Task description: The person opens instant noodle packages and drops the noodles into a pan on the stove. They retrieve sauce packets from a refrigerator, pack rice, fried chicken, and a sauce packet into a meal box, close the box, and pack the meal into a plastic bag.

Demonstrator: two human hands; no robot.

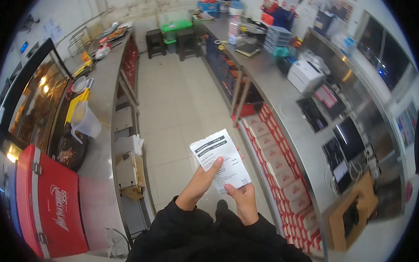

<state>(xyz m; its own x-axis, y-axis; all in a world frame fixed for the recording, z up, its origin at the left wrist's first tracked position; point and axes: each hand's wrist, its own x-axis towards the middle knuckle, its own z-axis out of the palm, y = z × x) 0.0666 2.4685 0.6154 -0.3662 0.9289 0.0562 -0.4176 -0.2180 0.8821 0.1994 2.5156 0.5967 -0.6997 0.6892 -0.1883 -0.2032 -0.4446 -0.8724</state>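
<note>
A white printed receipt [227,164] with dark header bands is held up over the aisle floor, in front of my body. My left hand [203,179] pinches it at the left side, thumb lying across the print. At its lower right edge my right hand [245,201] grips the paper with the thumb on the front. The fingers behind the receipt are mostly hidden. Both sleeves are black.
A red cooler box [54,204], a clear plastic jug [86,119] and a lit food warmer [40,88] line the left counter. Tablets [350,136], a white printer [306,75] and an open cardboard box [354,214] occupy the right counter. Red-and-white boxes [282,175] fill the shelf beneath.
</note>
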